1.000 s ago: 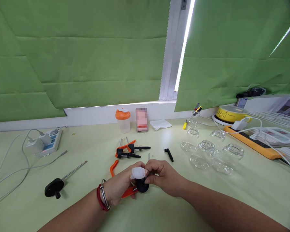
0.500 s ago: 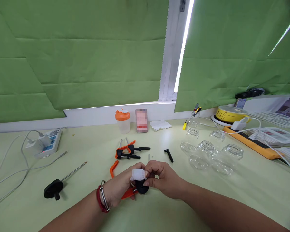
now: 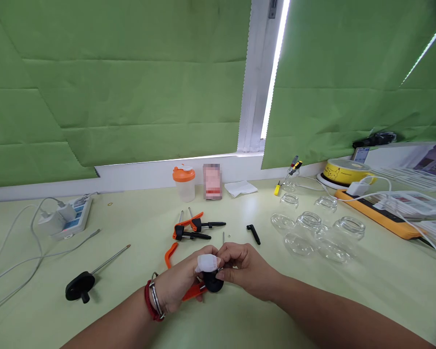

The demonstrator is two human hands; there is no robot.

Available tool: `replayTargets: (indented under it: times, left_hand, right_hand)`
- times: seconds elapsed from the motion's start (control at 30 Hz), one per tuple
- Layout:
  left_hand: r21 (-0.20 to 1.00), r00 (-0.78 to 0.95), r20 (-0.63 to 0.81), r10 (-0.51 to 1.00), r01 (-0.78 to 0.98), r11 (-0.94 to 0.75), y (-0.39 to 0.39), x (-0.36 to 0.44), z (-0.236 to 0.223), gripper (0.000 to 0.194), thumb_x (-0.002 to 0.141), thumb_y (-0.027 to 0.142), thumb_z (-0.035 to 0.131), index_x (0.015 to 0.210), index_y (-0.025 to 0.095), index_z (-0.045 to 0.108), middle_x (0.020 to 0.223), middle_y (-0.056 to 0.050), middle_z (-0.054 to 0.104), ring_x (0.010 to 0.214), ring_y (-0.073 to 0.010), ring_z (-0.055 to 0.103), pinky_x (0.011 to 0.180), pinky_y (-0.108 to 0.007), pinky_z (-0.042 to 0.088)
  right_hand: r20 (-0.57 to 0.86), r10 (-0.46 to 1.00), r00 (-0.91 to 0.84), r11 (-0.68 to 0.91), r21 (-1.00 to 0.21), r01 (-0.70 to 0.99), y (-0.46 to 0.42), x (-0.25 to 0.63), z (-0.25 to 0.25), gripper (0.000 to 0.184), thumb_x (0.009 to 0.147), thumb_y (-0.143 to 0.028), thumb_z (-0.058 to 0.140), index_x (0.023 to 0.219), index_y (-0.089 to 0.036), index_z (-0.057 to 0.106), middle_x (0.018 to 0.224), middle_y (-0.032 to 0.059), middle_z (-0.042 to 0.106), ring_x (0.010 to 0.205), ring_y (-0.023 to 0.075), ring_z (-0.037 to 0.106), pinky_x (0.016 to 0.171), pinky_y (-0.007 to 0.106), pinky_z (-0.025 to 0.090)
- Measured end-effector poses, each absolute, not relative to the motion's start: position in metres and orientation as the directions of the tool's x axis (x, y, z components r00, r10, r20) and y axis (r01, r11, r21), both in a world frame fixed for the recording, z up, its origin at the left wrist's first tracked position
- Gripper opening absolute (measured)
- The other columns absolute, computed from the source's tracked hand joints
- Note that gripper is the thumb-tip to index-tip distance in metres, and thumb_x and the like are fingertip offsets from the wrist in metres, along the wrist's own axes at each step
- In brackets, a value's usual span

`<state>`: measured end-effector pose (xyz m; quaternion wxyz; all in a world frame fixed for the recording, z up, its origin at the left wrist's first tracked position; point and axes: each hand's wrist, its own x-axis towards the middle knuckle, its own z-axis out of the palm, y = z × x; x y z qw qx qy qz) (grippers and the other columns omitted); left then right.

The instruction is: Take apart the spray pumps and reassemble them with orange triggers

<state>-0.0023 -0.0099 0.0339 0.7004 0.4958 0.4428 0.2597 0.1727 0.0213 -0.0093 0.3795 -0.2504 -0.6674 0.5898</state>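
At the front middle of the table, my left hand (image 3: pixel 179 281), with a white wrap over one finger, is closed around a black round part (image 3: pixel 213 282) that has an orange lever-like piece (image 3: pixel 194 292) and a short metal rod on it. My right hand (image 3: pixel 245 269) pinches at the top of the black part, where a small metal bit shows; the fingers hide most of it. Just beyond the hands lie an orange curved piece (image 3: pixel 171 254), a thin metal pin (image 3: pixel 224 237) and a black L-shaped handle (image 3: pixel 253 234).
Two orange-and-black assemblies (image 3: pixel 192 235) lie ahead. A black-handled screwdriver (image 3: pixel 80 286) and a power strip (image 3: pixel 78 218) with cables are at left. Several clear glass jars (image 3: pixel 310 223) stand at right, near an orange-and-black bar (image 3: pixel 381 215). An orange-lidded cup (image 3: pixel 184 184) stands at the back.
The view has shifted very slightly. Both hands keep the same hold on the black part, with no clear movement of the fingers.
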Motion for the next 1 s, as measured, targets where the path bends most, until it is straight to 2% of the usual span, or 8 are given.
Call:
replayTargets:
  times: [0.2,0.5,0.8,1.0]
  left_hand:
    - [0.922,0.475,-0.368,0.799,0.074,0.38,-0.0104,-0.0046,0.0312,0.023,0.075,0.038,0.048,0.09,0.02,0.051,0.073,0.0,0.048,0.066,-0.0139,0.048,0.052,-0.023,0.036]
    - [0.92,0.471,-0.377,0.798,0.089,0.382,-0.0106,-0.0034,0.0333,0.025,0.074,0.042,0.051,0.088,0.021,0.051,0.071,0.0,0.048,0.066,-0.0145,0.049,0.053,-0.023,0.038]
    - [0.922,0.478,-0.366,0.799,0.071,0.38,-0.0099,-0.0045,0.0317,0.024,0.075,0.04,0.049,0.087,0.02,0.053,0.074,0.0,0.048,0.067,-0.014,0.049,0.054,-0.023,0.038]
    - [0.921,0.476,-0.373,0.796,0.086,0.38,-0.0108,-0.0044,0.0326,0.026,0.074,0.042,0.05,0.088,0.02,0.053,0.073,0.0,0.047,0.067,-0.0143,0.048,0.054,-0.024,0.037]
  right_hand:
    - [0.177,0.789,-0.588,0.141,-0.984,-0.106,0.0201,0.1715,-0.0098,0.016,0.065,-0.02,0.073,0.072,-0.017,0.06,0.077,-0.0012,0.055,0.069,0.011,0.051,0.065,0.026,0.043]
    - [0.144,0.815,-0.561,0.134,-0.989,-0.058,0.0193,0.1704,-0.0123,0.022,0.063,-0.021,0.075,0.072,-0.017,0.056,0.072,-0.0022,0.055,0.066,0.0099,0.048,0.064,0.025,0.042]
    - [0.179,0.801,-0.571,0.175,-0.983,-0.062,0.0178,0.1709,-0.0105,0.02,0.065,-0.024,0.074,0.075,-0.017,0.058,0.071,-0.0019,0.054,0.065,0.0099,0.048,0.062,0.025,0.042]
    - [0.222,0.789,-0.573,0.226,-0.972,-0.065,0.0185,0.1725,-0.0091,0.014,0.068,-0.024,0.072,0.074,-0.017,0.061,0.077,-0.0001,0.056,0.071,0.0119,0.052,0.067,0.026,0.044]
